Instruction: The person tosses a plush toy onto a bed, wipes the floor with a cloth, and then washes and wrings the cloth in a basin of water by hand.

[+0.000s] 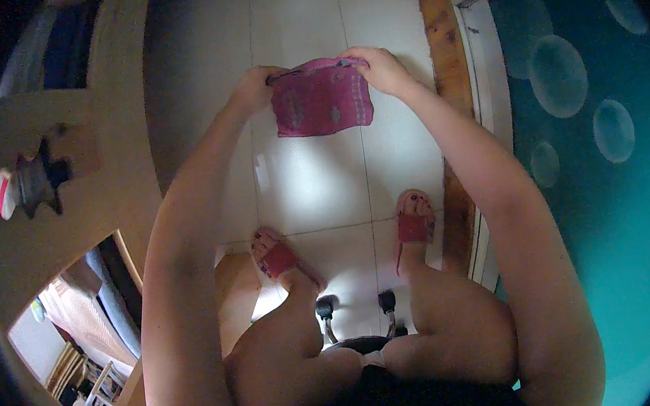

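Observation:
Stretched between both hands, a magenta patterned cloth (pixel 323 101) hangs out in front of me above the tiled floor. Grey motifs show on its face, and a folded or rolled edge runs along its top. My left hand (pixel 260 87) pinches the top left corner, with its fingertips partly hidden behind the cloth. At the top right corner, my right hand (pixel 380 67) grips the same edge between thumb and fingers. The lower edge hangs free.
Pink slippers (pixel 279 259) are on my feet, on pale floor tiles (pixel 307 199). I sit on a seat with black-tipped metal legs (pixel 389 302). Left is a wooden panel (pixel 122 134) with a rectangular opening or mirror (pixel 81 334); right, a white frame (pixel 490 72) and teal surface (pixel 571 228).

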The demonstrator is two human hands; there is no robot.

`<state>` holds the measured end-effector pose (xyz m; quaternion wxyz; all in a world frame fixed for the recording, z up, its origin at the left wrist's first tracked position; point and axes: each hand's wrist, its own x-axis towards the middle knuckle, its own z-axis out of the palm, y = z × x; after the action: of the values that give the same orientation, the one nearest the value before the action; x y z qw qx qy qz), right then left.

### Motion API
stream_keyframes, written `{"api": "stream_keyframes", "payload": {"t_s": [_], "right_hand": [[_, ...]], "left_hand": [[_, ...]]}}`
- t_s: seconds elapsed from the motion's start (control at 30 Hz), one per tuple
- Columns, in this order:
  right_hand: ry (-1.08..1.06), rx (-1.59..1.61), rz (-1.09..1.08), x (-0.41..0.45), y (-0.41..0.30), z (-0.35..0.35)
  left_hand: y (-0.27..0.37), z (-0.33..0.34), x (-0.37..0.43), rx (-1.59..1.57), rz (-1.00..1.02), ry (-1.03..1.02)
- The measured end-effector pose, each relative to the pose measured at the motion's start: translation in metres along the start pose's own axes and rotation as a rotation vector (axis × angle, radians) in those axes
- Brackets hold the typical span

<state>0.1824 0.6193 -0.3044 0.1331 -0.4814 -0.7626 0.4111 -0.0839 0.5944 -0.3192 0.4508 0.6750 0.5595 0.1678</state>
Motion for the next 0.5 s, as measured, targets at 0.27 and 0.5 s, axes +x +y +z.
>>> {"api": "stream_keyframes", "payload": {"t_s": [0.27,0.5], "right_hand": [[-0.167,-0.458,-0.1,-0.099,0.005,0.063],[-0.081,-0.528,-0.32,-0.078,0.008,0.076]], "left_hand": [[-0.009,0.065,-0.087,0.549,0.277,-0.05],[0.01,0.103,-0.092,0.532,0.19,0.083]]}}
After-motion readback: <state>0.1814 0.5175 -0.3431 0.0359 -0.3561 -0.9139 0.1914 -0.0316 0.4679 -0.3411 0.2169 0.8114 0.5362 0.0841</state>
